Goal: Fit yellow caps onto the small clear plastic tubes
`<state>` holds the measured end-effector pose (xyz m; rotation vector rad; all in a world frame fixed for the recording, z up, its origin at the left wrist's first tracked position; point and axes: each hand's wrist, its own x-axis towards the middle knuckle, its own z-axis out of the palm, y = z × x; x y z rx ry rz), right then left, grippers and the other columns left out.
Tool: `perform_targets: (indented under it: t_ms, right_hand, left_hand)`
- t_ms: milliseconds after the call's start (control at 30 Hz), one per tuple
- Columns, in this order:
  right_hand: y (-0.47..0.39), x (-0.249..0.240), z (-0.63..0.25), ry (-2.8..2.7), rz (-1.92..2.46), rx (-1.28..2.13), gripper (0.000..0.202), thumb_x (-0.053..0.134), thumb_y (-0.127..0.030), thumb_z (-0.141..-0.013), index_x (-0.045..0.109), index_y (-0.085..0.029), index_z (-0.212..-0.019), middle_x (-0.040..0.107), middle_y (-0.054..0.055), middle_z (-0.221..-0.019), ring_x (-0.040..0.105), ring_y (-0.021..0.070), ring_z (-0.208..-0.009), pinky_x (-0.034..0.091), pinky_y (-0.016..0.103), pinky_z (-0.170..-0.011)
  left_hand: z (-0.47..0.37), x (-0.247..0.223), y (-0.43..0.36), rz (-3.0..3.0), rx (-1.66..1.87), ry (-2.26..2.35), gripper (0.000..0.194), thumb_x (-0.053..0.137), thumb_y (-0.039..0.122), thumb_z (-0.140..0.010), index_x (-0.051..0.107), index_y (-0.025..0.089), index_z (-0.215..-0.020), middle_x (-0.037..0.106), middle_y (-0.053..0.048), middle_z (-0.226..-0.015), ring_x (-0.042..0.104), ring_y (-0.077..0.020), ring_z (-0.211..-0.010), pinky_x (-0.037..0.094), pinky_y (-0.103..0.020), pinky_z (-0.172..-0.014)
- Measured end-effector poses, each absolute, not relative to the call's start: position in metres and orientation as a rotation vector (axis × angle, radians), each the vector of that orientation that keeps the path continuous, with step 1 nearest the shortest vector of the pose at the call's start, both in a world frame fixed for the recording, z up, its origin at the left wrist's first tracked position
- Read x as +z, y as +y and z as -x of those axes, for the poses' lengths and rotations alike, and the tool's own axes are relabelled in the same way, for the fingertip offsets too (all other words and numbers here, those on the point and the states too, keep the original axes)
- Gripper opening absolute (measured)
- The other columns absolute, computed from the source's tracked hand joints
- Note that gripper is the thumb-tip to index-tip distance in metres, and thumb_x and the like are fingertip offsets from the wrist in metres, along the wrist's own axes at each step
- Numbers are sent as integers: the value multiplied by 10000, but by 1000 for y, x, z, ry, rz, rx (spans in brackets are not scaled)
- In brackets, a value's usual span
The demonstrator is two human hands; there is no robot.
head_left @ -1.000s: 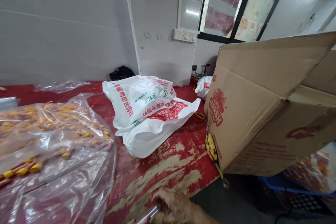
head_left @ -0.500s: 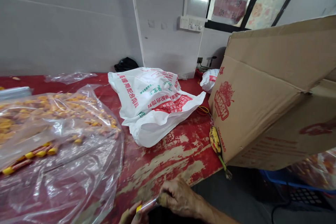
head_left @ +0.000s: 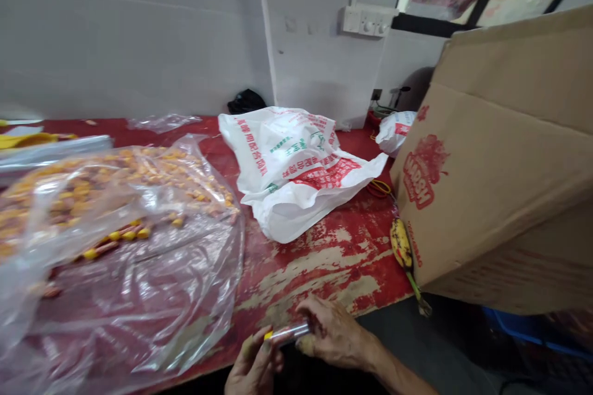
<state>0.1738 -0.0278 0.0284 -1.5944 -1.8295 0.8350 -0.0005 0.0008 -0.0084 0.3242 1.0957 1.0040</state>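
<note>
It looked like a small packing room, a backroom workshop more than a home. A worn red table [head_left: 324,259] with its paint scraped off ran along plain grey wall panels [head_left: 130,31]. A big clear plastic bag [head_left: 115,228] lay heaped with small orange and yellow pieces, a printed white sack [head_left: 296,173] sat behind it, and 1 large cardboard carton [head_left: 500,179] with a red stamp leaned at the table's edge. Switches [head_left: 368,21] sat on the wall.
</note>
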Motion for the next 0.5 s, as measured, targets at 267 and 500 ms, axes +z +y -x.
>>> perform_targets:
  t_ms: [267,500]
  right_hand:
    - [-27,11,-165,-1692,1603,1001,391,308,-422,-938,540,-171,-747,579,28,-681,536,163,-630,370,256,-581]
    - [-30,5,-172,-1804,1514,949,366,351,-444,-936,557,-191,-771,600,16,-666,558,160,-596,399,250,-563]
  left_hand:
    - [-5,7,-12,-341,1136,986,379,907,280,-454,709,148,-750,633,-21,-659,526,-100,-510,425,-203,-479]
    - [-7,-1,-16,-336,1157,880,356,883,292,-519,696,137,-779,621,-26,-642,514,-92,-488,399,-200,-473]
